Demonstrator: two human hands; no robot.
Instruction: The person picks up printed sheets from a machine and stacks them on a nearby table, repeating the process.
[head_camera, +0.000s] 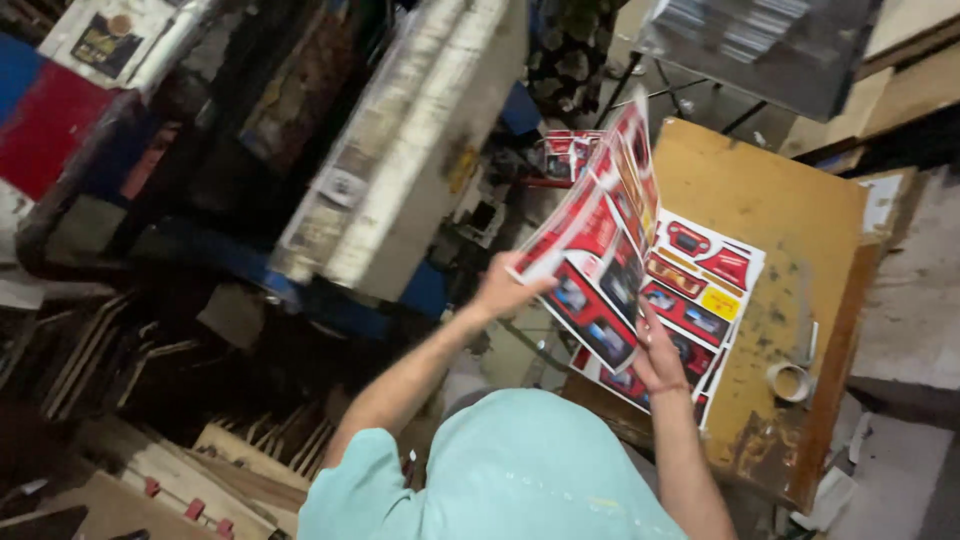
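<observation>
Beside a big grey machine (400, 160), a worn wooden table (790, 210) carries a stack of red printed sheets (715, 285) w/ a tape roll (790, 381) near its edge. Left hand (503, 290), fingers clamped, lifts the top sheet (600, 240) upright above the stack; right hand (655, 355) lies on the stack, fingers together.
</observation>
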